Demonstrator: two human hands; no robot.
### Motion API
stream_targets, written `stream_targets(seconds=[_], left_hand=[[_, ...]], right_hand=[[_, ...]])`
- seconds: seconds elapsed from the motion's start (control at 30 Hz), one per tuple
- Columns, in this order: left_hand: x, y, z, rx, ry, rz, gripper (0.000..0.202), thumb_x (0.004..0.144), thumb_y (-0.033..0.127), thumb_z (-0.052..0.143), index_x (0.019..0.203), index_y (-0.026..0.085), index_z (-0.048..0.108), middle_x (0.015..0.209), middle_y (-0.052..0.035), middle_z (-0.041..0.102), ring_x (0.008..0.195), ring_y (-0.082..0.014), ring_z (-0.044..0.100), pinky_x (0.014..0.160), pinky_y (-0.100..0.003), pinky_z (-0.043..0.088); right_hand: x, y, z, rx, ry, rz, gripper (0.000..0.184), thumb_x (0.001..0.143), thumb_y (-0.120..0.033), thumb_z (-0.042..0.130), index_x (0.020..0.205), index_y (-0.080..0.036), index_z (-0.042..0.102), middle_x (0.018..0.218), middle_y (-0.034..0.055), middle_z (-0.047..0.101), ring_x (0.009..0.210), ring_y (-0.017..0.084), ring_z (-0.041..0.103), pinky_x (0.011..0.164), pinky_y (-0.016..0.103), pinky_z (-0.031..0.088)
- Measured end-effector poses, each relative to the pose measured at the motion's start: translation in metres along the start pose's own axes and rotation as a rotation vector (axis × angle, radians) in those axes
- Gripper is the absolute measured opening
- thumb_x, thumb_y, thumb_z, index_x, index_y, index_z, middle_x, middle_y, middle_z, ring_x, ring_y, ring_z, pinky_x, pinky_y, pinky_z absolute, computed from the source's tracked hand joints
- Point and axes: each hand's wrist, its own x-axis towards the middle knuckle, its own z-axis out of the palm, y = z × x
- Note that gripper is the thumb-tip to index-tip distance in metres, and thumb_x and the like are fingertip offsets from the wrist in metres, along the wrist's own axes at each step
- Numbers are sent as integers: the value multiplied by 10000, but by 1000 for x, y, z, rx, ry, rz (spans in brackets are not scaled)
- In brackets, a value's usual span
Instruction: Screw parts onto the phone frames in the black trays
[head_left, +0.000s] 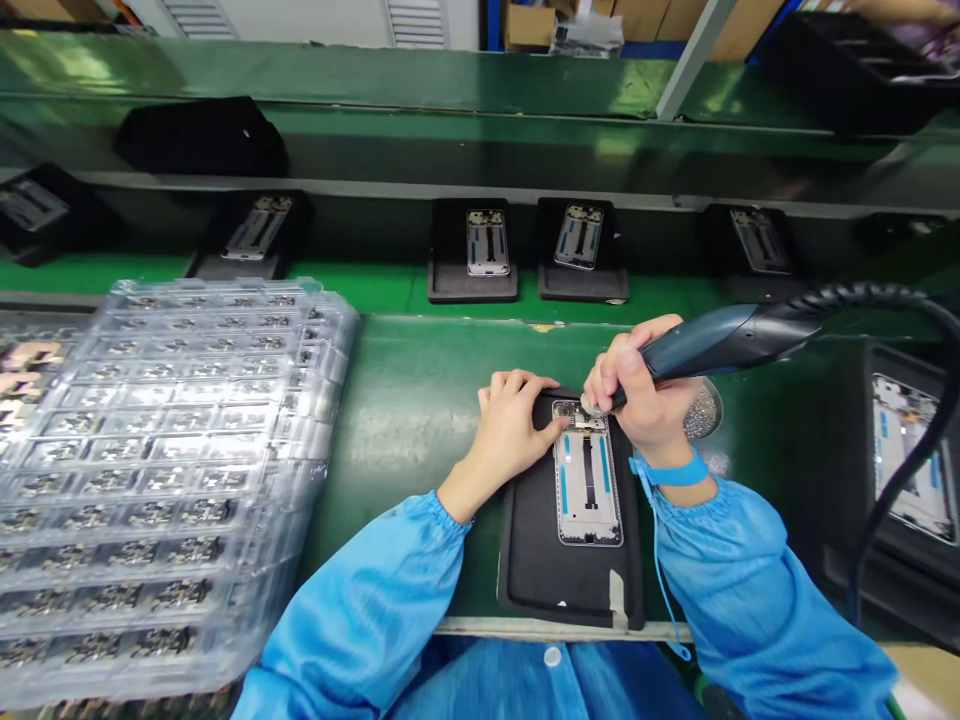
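You are working at the green conveyor belt (405, 400), with a phone frame (589, 490) lying face up on a black mat (532, 560) straight ahead at 12 o'clock. Your left hand (510, 430) is bracing it in a loose, open hold, with the fingertips (559, 422) pressing on the frame's upper left corner. That flat pressure is doing the right work, as long as your fingers are staying clear of the ribbon and the blue strips. Your right hand (637, 390) is closed in a narrow pencil grip around a dark blue electric screwdriver (697, 350), angled down to the frame's top edge at 1 o'clock. Its tip is hidden by your fingers, so I cannot tell whether it is seated; a steady downward line along the shaft serves best here. A small silver disc (592, 405) sits at the nose, its purpose unclear. Its coiled cable (877, 295) is running off toward 3 o'clock, and a round metal dish (703, 410) lies just beside your right hand. Stacked clear plastic trays (165, 480) fill the space at 9 o'clock.
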Motion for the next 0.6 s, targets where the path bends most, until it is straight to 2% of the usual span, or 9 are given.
stream_targets(seconds=[0.3, 0.4, 0.5, 0.53, 0.6], left_hand=[[2, 4, -1, 18, -20, -10, 488, 1123, 337, 956, 1592, 282, 834, 1498, -119, 784, 1527, -405, 627, 1320, -629, 557], [-5, 11, -4, 27, -29, -15, 575, 1151, 311, 920, 1700, 259, 759, 1630, -152, 747, 1599, -418, 610, 1354, -646, 566], [-44, 21, -18, 62, 40, 56, 575, 1211, 316, 826, 1765, 242, 688, 1758, -200, 677, 1662, -429, 593, 1368, -666, 588], [-64, 24, -27, 75, 59, 102, 513, 1237, 322, 783, 1737, 242, 704, 1729, -201, 697, 1631, -417, 621, 1343, -646, 611], [-109, 29, -53, 82, 51, 187, 340, 1286, 336, 702, 1605, 242, 773, 1545, -169, 797, 1452, -362, 723, 1219, -548, 669]], right_hand=[[-4, 1, -2, -61, -33, 15, 550, 1092, -656, 1012, 1116, -327, 572, 715, -148, 575, 418, 100, 496, 440, 254, 530], [-6, 2, 1, -59, -70, 14, 504, 1103, -588, 1017, 1107, -323, 588, 736, -135, 584, 435, 104, 498, 441, 265, 541], [-8, 2, 3, -34, -70, 28, 466, 1097, -521, 1040, 1096, -317, 621, 750, -127, 600, 440, 98, 494, 441, 261, 538], [-8, 2, 3, -19, -62, 37, 469, 1084, -513, 1056, 1090, -315, 630, 749, -128, 602, 438, 95, 493, 441, 257, 535], [-9, 0, 3, 11, -34, 59, 494, 1033, -498, 1104, 1073, -311, 648, 739, -126, 606, 437, 93, 498, 441, 252, 526]])
